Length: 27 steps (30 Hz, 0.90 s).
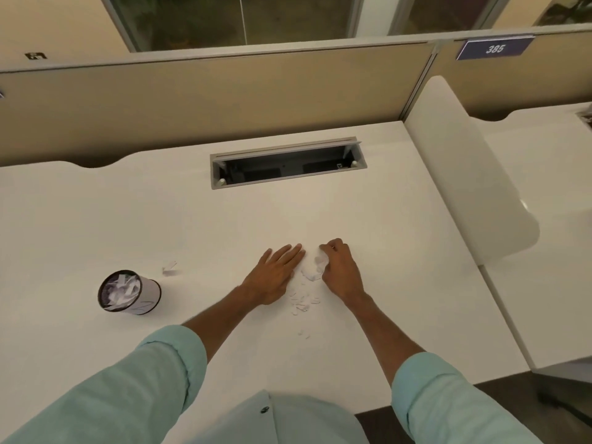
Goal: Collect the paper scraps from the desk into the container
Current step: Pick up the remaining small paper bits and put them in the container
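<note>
desk [128, 219]: white
paper scraps [304, 296]: white
container [129, 293]: white, dark rim
sleeves [448, 398]: pale mint green
partition [224, 100]: tan
number sign [495, 49]: purple, white digits

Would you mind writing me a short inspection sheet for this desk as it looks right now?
Surface: white desk, mostly bare.
Job's things: scrap pile between the hands; one stray scrap beside the container, which already holds scraps.
Clutter: nothing seen.
Grippers: left hand flat, sweeping edge to the pile; right hand curled over scraps.
Cables: none seen; open cable tray looks dark.
Surroundings: beige partition, sign 385, neighbouring desk.
</note>
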Motion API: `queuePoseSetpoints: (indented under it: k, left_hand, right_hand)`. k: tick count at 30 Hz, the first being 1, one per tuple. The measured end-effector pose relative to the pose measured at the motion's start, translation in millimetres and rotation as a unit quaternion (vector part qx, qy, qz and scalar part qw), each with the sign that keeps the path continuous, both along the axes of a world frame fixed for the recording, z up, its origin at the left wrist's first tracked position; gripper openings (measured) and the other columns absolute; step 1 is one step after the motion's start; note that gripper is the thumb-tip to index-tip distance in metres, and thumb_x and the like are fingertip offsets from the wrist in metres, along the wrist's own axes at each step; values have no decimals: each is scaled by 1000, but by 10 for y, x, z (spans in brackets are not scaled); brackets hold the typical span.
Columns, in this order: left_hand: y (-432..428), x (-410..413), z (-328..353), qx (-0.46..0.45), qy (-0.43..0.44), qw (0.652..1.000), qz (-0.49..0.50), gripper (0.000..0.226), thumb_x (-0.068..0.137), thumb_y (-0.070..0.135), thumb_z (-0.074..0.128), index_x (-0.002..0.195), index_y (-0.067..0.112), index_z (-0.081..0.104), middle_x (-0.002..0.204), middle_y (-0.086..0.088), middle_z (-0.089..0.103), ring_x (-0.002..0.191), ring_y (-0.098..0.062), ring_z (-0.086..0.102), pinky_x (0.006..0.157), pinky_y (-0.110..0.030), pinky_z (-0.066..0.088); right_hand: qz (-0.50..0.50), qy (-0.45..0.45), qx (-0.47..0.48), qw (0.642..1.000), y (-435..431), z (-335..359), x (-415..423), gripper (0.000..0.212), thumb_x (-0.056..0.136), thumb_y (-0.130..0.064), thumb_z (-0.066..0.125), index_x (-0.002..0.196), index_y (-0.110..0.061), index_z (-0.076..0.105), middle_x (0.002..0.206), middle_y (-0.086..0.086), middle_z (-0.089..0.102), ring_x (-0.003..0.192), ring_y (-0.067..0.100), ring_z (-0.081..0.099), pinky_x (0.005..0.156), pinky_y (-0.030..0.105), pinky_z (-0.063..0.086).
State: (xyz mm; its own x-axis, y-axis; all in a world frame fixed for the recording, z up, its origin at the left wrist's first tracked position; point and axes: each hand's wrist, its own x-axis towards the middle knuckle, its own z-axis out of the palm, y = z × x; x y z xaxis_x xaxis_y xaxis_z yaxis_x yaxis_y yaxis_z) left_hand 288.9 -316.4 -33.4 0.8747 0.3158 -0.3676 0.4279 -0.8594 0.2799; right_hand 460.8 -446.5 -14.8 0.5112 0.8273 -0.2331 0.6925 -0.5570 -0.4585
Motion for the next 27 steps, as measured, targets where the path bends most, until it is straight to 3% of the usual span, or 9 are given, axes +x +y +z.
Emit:
queuePoseSetpoints:
  k: [4,13,16,18,21,24,27]
  left_hand:
    - [-84,-304,-10,-18,-5,999,27,60,118,28,20,173,26,-6,181,9,-11,170,-16,-6,139,-49,7]
    - [-446,-921,-91,-53,-51,997,38,61,119,25,23,171,12,-6,180,-2,-15,169,-19,-15,139,-31,-3]
    - [-556,-1021,-92,-48,-54,997,31,60,119,25,25,172,12,0,181,-1,-8,170,-18,-9,139,-32,4]
    - [-604,-1085,-68,-41,-71,995,58,60,118,27,29,173,14,9,182,1,5,170,-17,5,138,-32,16]
    - [-605,-1119,-25,-16,-96,991,97,62,115,31,38,172,18,16,181,3,14,168,-17,17,135,-34,24]
    - [-550,-1058,29,-32,-93,989,107,73,112,37,47,173,21,10,182,5,5,169,-17,10,137,-36,19]
    - [-552,-983,39,-60,-72,994,64,81,112,44,47,173,23,-2,182,5,-10,170,-16,-4,140,-37,10]
  right_hand:
    - [11,-16,-8,1000,-134,3,-333,54,94,5,52,144,-16,57,141,0,50,132,18,50,92,35,58]
    - [55,3,5,998,-405,-4,-970,41,96,-1,52,131,-17,65,131,-1,55,122,18,54,88,33,55]
    - [102,32,25,994,-469,-3,-1032,38,98,1,49,127,-13,69,127,1,61,120,21,56,91,35,53]
    - [104,45,37,993,-510,16,-1023,38,98,3,48,125,-11,71,125,0,64,119,20,59,92,34,53]
    - [15,32,80,996,-601,48,-943,40,94,8,48,121,-10,73,122,1,66,117,18,61,92,35,55]
    - [-132,14,117,984,-720,51,-825,44,88,13,49,117,-10,71,120,3,64,119,21,61,91,37,55]
    - [-187,15,65,980,-747,33,-739,45,91,11,49,128,-9,65,130,7,58,128,26,55,94,39,55]
